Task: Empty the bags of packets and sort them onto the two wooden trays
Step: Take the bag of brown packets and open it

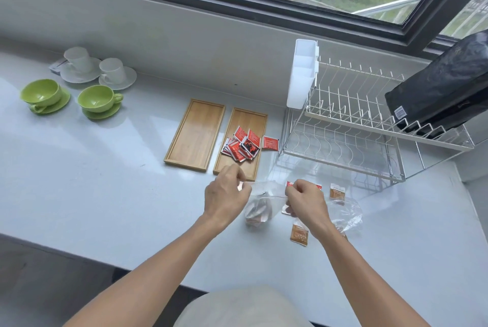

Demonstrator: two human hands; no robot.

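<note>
Pale grey tabletop (105, 181) below a window, seen from above. Near the front edge, at centre: left hand (227, 194) and right hand (306, 201), each with its grip pinched closed on an opposite side of the mouth of a clear plastic bag (260, 206), held between them just above the surface. Inside the bag, a clump of packets, blurred and too indistinct to identify. Beside the right hand: a red packet (303, 184) partly hidden behind the knuckles, an orange-brown packet (337, 191) to its right, another orange-brown packet (299, 233) nearer the front edge, and a second clear bag (346, 214) lying crumpled on the surface. Toward the middle of the tabletop, two wooden trays side by side, long sides nearly touching: left tray (195, 134) bare; right tray (247, 120) bearing a loose pile of red packets (241, 145) in its nearer half. One stray red packet (270, 142) flat on the tabletop just beside the right tray's right rim. At the right edge, a white wire dish rack (351, 128) with a white plastic holder (302, 73) on its left end and a black bag (443, 83) resting on its top tier. At the far left corner, two green cups on saucers (71, 98) and, behind them, two white cups on saucers (97, 68).
</note>
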